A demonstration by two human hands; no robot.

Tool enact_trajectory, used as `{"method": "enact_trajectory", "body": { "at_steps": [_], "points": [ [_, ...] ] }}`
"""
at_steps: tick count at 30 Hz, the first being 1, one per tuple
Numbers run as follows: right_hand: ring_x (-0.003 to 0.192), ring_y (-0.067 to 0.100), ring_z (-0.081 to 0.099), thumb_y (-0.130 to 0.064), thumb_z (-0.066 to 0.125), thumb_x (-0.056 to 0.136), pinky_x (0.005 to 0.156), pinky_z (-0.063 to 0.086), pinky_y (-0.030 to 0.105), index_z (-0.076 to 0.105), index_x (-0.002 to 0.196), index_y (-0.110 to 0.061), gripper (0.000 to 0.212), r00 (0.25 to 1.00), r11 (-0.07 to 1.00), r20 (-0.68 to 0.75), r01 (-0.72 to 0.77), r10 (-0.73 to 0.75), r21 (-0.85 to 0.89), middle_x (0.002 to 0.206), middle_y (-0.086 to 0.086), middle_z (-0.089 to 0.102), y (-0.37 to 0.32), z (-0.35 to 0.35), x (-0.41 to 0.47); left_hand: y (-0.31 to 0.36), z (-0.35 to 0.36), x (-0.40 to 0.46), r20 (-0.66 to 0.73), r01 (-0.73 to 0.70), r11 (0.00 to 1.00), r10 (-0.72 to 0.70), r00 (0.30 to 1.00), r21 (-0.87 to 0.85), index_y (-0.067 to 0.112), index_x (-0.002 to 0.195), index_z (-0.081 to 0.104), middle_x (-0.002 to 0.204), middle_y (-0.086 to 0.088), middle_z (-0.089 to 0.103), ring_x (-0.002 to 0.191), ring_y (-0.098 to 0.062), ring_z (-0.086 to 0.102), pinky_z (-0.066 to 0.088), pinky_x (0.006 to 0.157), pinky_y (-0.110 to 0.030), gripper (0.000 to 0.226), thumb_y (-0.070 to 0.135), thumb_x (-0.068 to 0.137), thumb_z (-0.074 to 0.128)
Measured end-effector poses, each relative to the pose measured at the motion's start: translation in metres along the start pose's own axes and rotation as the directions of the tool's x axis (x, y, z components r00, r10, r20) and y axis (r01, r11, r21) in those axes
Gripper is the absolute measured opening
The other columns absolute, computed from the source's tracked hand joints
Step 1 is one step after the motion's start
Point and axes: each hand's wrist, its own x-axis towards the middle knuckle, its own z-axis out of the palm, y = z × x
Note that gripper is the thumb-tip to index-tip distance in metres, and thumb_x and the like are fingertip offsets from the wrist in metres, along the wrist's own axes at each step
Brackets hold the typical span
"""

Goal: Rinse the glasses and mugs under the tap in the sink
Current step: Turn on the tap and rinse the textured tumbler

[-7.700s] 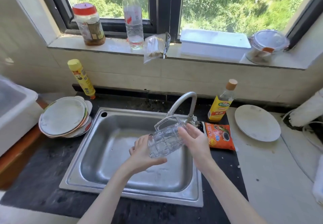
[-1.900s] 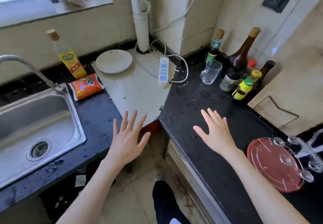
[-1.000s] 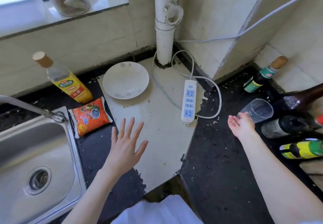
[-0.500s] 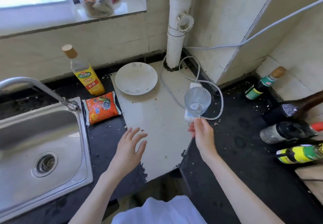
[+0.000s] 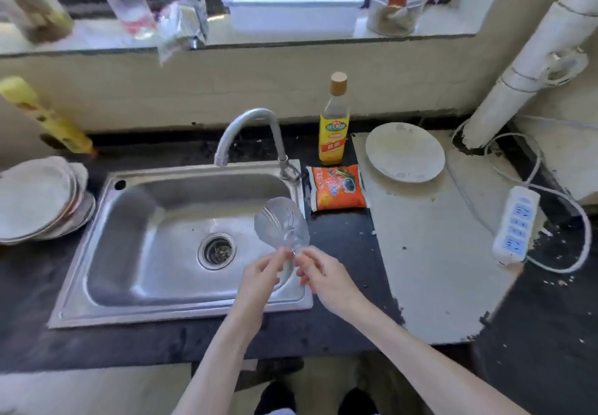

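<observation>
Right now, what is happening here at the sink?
A person holds a clear glass over the right side of the steel sink. The left hand and the right hand both pinch its lower end, and its mouth tilts up and away. No water is visible running from the tap, so rinsing has not begun.

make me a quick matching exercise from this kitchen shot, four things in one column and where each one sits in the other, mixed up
Things:
1. glass
2. orange packet
3. stack of plates
4. power strip

Places:
A. on the counter left of the sink
B. on the pale slab at the far right
C. held over the sink by the left hand and right hand
D. lying right of the tap, in front of the yellow-labelled bottle

Pairs: 1-C, 2-D, 3-A, 4-B
</observation>
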Motion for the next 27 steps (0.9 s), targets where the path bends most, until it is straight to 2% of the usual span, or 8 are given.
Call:
{"method": "enact_trajectory", "body": {
  "at_steps": [4,7,10,15,17,20,23,27],
  "points": [
    [0.067,0.008,0.051,-0.023,0.038,0.099,0.057,0.04,0.011,0.055,0.098,-0.024,0.017,0.995,0.995,0.097,-0.003,0.013,-0.103,0.077,-0.004,0.054,-0.013,0.058,0.026,-0.005,-0.055,0.014,-0.001,0.085,0.99,-0.086,0.996,-0.111,0.018,0.09,0.072,0.104,-0.001,0.067,0.101,-0.015,0.056,0.043,0.089,-0.032,0.034,0.048,0.083,0.058],
    [0.067,0.006,0.053,-0.019,0.037,0.099,0.062,0.041,0.008,0.056,0.102,-0.023,0.019,0.995,0.984,0.101,0.036,-0.019,-0.176,0.077,-0.005,0.055,-0.021,0.088,0.041,-0.004,-0.08,0.026,-0.056,0.126,0.969,-0.141,0.988,-0.211,0.015,0.086,0.073,0.096,-0.003,0.064,0.095,-0.018,0.053,0.041,0.086,-0.032,0.025,0.038,0.083,0.063],
    [0.066,0.007,0.061,-0.018,0.042,0.098,0.063,0.042,0.008,0.063,0.104,-0.014,0.023,0.998,0.97,0.027,0.057,-0.053,-0.238,0.074,-0.002,0.062,-0.023,0.106,0.049,-0.002,-0.095,0.039,-0.05,0.202,0.936,-0.225,0.973,-0.289,0.014,0.079,0.072,0.087,-0.001,0.061,0.09,-0.016,0.05,0.039,0.083,-0.031,0.017,0.029,0.082,0.066],
    [0.065,0.013,0.067,-0.023,0.051,0.094,0.055,0.05,0.019,0.071,0.089,-0.015,0.021,1.0,0.978,0.0,0.016,-0.016,-0.206,0.065,-0.004,0.064,-0.026,0.115,0.066,-0.004,-0.109,0.061,-0.018,0.22,0.943,-0.231,0.973,-0.25,0.013,0.076,0.07,0.09,-0.003,0.063,0.094,-0.017,0.053,0.038,0.076,-0.03,0.02,0.028,0.086,0.061],
    [0.064,0.016,0.067,-0.025,0.052,0.093,0.05,0.05,0.022,0.069,0.083,-0.019,0.02,0.999,0.991,-0.006,-0.036,0.036,-0.129,0.065,-0.003,0.065,-0.026,0.108,0.074,-0.006,-0.111,0.069,-0.009,0.205,0.953,-0.213,0.977,-0.223,0.015,0.075,0.067,0.086,0.0,0.062,0.091,-0.013,0.053,0.036,0.076,-0.031,0.021,0.026,0.089,0.056],
    [0.06,0.016,0.065,-0.028,0.047,0.095,0.049,0.048,0.025,0.066,0.087,-0.014,0.024,0.967,0.989,-0.212,-0.149,0.142,-0.02,0.069,0.004,0.067,-0.019,0.085,0.095,-0.008,-0.113,0.085,-0.058,0.187,0.966,-0.2,0.978,-0.179,0.013,0.072,0.063,0.081,0.005,0.06,0.083,-0.008,0.051,0.036,0.075,-0.032,0.027,0.023,0.093,0.049],
    [0.074,0.016,0.065,-0.027,0.045,0.095,0.069,0.056,0.036,0.063,0.1,-0.012,0.024,0.909,0.976,-0.402,-0.175,0.109,-0.131,0.087,0.006,0.068,-0.006,0.047,0.139,-0.013,-0.113,0.104,-0.078,0.167,0.983,-0.173,0.982,-0.081,0.014,0.069,0.062,0.082,0.004,0.059,0.084,-0.009,0.051,0.037,0.081,-0.032,0.033,0.025,0.095,0.045],
    [0.117,0.024,0.049,-0.026,0.043,0.096,0.099,0.043,0.042,0.042,0.135,-0.009,0.042,0.872,0.925,-0.49,-0.192,0.008,-0.327,0.131,0.01,0.048,-0.009,0.009,0.193,-0.016,-0.114,0.123,-0.066,0.12,0.992,-0.118,0.991,0.038,0.014,0.069,0.059,0.079,0.005,0.06,0.078,-0.006,0.05,0.033,0.082,-0.03,0.036,0.026,0.098,0.04]
  ]
}}
